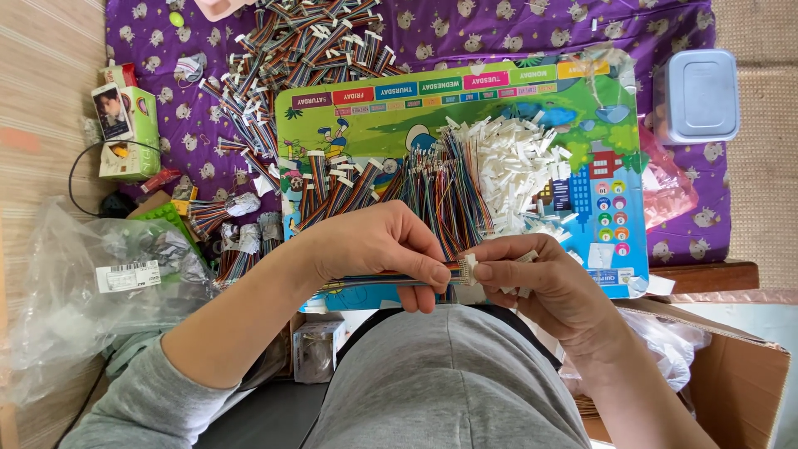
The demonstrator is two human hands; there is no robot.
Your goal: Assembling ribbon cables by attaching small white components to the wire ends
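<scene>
Our left hand (378, 249) hides most of the ribbon cable (374, 283); the pink object (218, 7) is cut off above.

Purple cloth (465, 33) spread over low table (706, 274). On cloth laid: colourful board (382, 125), wire heap (291, 50), lidded tub (697, 96), green carton (133, 133), pink bag (669, 187).

Lay spread underneath: purple patterned cloth (499, 33). Sat at far right: pale blue lidded plastic box (697, 96). Stood at left: green cardboard carton (137, 137), near crumpled clear plastic bag (83, 291). Rested at lower right: brown cardboard box (736, 374).
</scene>
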